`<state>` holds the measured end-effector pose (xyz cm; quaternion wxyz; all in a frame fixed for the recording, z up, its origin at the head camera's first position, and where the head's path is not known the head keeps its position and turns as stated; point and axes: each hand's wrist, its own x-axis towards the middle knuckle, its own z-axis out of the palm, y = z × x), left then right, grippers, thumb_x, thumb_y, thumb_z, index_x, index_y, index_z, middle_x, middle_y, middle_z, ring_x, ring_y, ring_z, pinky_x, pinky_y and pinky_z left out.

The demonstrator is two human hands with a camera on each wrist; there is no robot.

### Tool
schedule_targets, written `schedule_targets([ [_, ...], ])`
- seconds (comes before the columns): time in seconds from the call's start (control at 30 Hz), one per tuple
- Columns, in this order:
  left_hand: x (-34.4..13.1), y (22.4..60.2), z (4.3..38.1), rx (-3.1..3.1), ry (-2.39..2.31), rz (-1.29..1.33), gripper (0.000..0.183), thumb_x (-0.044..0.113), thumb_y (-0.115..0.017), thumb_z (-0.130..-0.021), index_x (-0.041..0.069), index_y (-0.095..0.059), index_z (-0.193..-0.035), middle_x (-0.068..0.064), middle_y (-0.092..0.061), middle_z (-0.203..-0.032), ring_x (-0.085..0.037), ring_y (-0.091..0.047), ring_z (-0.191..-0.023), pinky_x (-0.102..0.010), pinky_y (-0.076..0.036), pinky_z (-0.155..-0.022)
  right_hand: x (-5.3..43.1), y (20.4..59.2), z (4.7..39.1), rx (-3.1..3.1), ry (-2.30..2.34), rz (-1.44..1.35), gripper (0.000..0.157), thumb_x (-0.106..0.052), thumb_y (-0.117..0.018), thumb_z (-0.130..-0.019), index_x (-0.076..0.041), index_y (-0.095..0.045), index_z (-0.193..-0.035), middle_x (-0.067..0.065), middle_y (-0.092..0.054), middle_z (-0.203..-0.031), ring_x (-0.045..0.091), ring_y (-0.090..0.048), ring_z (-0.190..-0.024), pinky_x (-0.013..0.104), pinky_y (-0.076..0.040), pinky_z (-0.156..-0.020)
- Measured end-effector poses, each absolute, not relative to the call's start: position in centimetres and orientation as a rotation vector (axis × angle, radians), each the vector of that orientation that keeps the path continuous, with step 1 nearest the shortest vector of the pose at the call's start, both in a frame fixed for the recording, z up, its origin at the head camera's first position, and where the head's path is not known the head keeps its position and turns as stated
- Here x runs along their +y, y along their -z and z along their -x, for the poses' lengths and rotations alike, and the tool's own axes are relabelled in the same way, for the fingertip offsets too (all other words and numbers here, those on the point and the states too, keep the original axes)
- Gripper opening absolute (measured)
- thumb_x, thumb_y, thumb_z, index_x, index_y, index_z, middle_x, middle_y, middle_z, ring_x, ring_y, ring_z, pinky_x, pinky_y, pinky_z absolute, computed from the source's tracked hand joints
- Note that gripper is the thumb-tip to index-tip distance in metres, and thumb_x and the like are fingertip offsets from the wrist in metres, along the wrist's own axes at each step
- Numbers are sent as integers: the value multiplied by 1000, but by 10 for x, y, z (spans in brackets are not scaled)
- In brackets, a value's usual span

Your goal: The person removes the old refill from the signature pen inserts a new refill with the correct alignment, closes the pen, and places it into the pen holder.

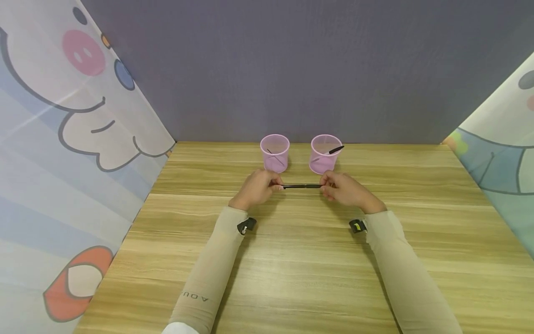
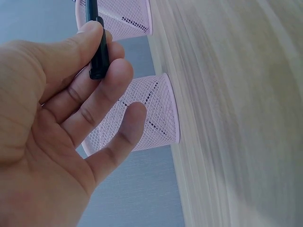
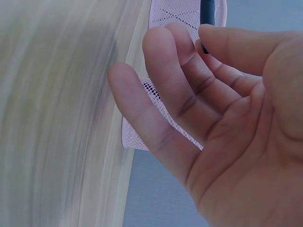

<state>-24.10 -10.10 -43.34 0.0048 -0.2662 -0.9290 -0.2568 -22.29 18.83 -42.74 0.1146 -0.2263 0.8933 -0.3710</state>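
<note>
A slim black pen (image 1: 301,186) lies level between the two hands, a little in front of two pink mesh cups. My left hand (image 1: 257,189) pinches its left end between thumb and fingers. In the left wrist view that end, with a clip along it, shows as a black pen barrel (image 2: 100,61), and the other fingers are spread loosely. The right hand (image 1: 343,189) pinches the pen's right end. From the right wrist, only a short dark part of the pen (image 3: 207,13) shows beyond the thumb; its tip is mostly hidden by fingers.
The left pink cup (image 1: 276,163) holds thin dark sticks. In the right pink cup (image 1: 322,162) a pen with a black end (image 1: 336,150) leans out over the rim. Behind the wooden table (image 1: 292,269) stands a grey panel (image 1: 308,69); cartoon-printed sheets flank both sides.
</note>
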Motion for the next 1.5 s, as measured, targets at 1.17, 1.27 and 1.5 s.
schedule_targets([
  [1.17,-102,433,240,-2895,800,846,7,21,-76,-93,15,-78,-91,3,-75,-84,-11,-66,-77,-33,-55,-76,191,431,225,2616,1069,658,25,-11,-49,-107,3,-68,-98,14,-67,-80,22,-64,-70,26,-52,-62],
  [1.27,-102,433,240,-2893,803,847,6,21,-77,-92,15,-78,-91,3,-75,-84,-11,-66,-77,-33,-54,-76,190,432,225,2607,1075,656,25,-10,-49,-107,3,-68,-98,15,-67,-80,23,-64,-70,26,-53,-62],
  [1.5,-102,435,241,-2879,810,859,6,20,-76,-92,15,-79,-92,3,-75,-84,-11,-66,-77,-32,-54,-75,190,431,226,2619,1056,673,22,-11,-52,-106,2,-68,-97,13,-68,-80,21,-63,-70,26,-52,-61],
])
